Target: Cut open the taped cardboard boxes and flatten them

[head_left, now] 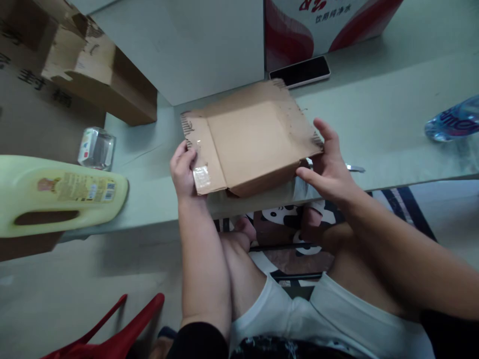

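Observation:
A brown cardboard box (249, 134), its lid flap lying flat on top, is tilted slightly over the pale green tabletop. Its left side flap has a shiny strip of clear tape and torn, corrugated corners. My left hand (185, 169) is closed round that left flap, with the fingers partly hidden underneath. At the opposite side, my right hand (329, 169) grips the near right corner, thumb at the front and index finger along the side. A narrow silvery metal piece (355, 169) sticks out beyond my right hand; the rest of it is hidden.
A phone (301, 71) lies behind the box, before a red-and-white carton (329, 25). On the left are a yellow jug (63, 194), a clear plastic container (97, 148) and another cardboard box (112, 82). A water bottle (454, 119) lies far right. Red chair parts (127, 329) show below.

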Demonstrator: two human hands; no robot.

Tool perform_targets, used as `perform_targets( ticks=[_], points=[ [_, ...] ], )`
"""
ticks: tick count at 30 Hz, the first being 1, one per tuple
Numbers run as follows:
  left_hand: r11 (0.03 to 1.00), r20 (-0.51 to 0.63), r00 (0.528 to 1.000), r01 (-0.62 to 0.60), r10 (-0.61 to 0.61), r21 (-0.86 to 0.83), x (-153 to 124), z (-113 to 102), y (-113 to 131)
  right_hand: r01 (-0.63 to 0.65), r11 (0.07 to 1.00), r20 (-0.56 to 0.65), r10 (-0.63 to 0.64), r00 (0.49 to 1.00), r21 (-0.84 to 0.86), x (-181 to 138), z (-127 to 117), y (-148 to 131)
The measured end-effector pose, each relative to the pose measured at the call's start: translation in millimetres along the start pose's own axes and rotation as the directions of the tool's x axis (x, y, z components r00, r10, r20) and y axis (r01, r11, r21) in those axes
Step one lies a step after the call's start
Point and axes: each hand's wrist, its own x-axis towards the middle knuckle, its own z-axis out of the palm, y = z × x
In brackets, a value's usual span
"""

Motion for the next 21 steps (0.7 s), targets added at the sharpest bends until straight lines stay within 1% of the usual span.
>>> perform_targets(
  ticks=[2, 4, 7, 10, 12, 16, 18, 21],
  points=[
    [1.000, 0.022, 1.000, 0.001, -0.001, -0.012, 0, 1, 0, 0.028, 0.999, -0.005, -0.028, 1.000, -0.031, 0, -1, -1],
    [0.999, 0.039, 0.999, 0.013, -0.011, -0.048, -2, 4, 2, 0.066, 0.997, 0.000, -0.066, 0.998, -0.027, -1, 0, -1],
    [0.991, 0.116, 0.990, 0.093, -0.082, -0.092, -8, 7, 7, 0.102, 0.995, 0.000, -0.102, 0.995, -0.007, -1, 2, 0],
    [0.975, 0.207, 0.965, 0.187, -0.160, -0.119, -14, 9, 11, 0.064, 0.998, -0.042, -0.064, 0.997, 0.013, 0, 3, 3],
    [0.969, 0.233, 0.956, 0.212, -0.179, -0.130, -15, 9, 11, 0.020, 0.999, -0.071, -0.018, 0.997, 0.027, 0, 3, 4],
    [0.971, 0.217, 0.957, 0.217, -0.192, -0.098, -12, 7, 4, -0.036, 0.998, -0.123, 0.042, 0.991, 0.048, 1, 2, 3],
    [0.969, 0.168, 0.960, 0.239, -0.226, -0.066, -10, 5, 0, -0.051, 0.998, -0.156, 0.054, 0.986, 0.024, 2, 0, 0],
    [0.950, 0.097, 0.947, 0.309, -0.305, -0.034, -7, 2, -3, -0.083, 0.996, -0.170, 0.084, 0.982, 0.012, 4, -2, -4]
  ],
)
